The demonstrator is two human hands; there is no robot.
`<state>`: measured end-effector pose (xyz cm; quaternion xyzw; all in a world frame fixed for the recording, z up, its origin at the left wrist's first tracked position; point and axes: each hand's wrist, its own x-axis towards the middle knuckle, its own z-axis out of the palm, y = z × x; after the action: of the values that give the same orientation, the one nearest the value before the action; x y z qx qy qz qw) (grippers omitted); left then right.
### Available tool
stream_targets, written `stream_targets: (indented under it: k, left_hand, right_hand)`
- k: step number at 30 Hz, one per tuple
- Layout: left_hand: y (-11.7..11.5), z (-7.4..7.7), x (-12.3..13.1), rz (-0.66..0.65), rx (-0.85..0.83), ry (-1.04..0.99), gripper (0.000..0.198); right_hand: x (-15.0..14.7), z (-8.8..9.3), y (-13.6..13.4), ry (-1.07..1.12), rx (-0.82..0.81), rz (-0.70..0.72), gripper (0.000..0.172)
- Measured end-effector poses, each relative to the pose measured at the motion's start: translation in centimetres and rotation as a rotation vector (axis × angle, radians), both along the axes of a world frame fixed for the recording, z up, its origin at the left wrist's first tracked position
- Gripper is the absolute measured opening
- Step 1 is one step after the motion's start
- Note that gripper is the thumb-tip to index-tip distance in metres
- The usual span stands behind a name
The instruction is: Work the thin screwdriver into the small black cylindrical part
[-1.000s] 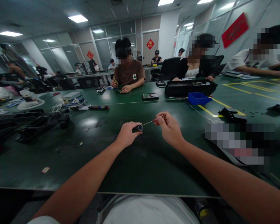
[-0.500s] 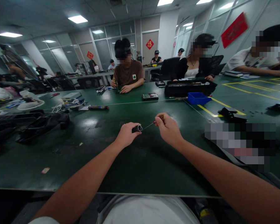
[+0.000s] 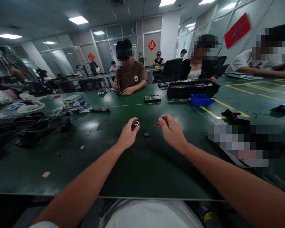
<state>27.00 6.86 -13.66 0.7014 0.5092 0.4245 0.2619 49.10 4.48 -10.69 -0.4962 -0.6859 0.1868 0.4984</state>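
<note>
My left hand (image 3: pixel 128 133) is closed around a short black cylinder (image 3: pixel 135 124) with a pale ring at its open end, which faces up. Between my hands, a small dark round piece (image 3: pixel 146 134) lies on the green tabletop (image 3: pixel 142 164). My right hand (image 3: pixel 171 128) grips a screwdriver (image 3: pixel 154 126) with a reddish handle and a thin shaft. The shaft points left and down, its tip just above the round piece and apart from the cylinder.
Ahead lie a circuit-board device (image 3: pixel 152 98), a blue bin (image 3: pixel 201 100) and a long black housing (image 3: pixel 192 90). Black plastic parts (image 3: pixel 45 126) sit at left, near a pen-like tool (image 3: pixel 99 110). A co-worker (image 3: pixel 130 76) works across the table.
The small round piece has come away from the cylinder's end and now lies on the table. My left hand has moved slightly left and tipped the cylinder upright. My right hand barely moved.
</note>
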Motion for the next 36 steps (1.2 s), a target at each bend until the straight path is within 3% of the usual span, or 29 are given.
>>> stream_targets:
  k: [6,13,17,21,24,31,36]
  left_hand:
    - [-0.2,1.1,0.5,0.005,-0.120,0.012,0.036]
    - [-0.5,3.6,1.3,-0.171,-0.034,0.423,0.026]
    - [0.1,3.1,1.8,-0.259,-0.060,0.654,0.026]
    - [0.7,2.2,2.3,-0.222,-0.108,0.794,0.040]
    - [0.9,1.9,2.7,-0.216,-0.106,0.853,0.038]
    - [1.4,2.1,1.7,-0.208,-0.097,0.700,0.028]
    - [2.5,3.0,-1.2,-0.034,-0.075,0.406,0.025]
  right_hand:
    - [0.0,0.1,-0.1,0.000,-0.004,-0.010,0.019]
    - [0.0,-0.3,0.3,0.009,0.025,-0.021,0.017]
    - [0.0,-0.2,0.2,-0.003,0.020,-0.027,0.018]
    - [0.0,0.0,0.0,-0.010,0.011,-0.025,0.019]
    - [-0.1,0.1,0.0,-0.012,0.015,-0.021,0.019]
    - [0.0,0.2,0.0,-0.015,0.010,-0.022,0.021]
    - [0.0,0.0,0.1,-0.011,-0.003,-0.010,0.022]
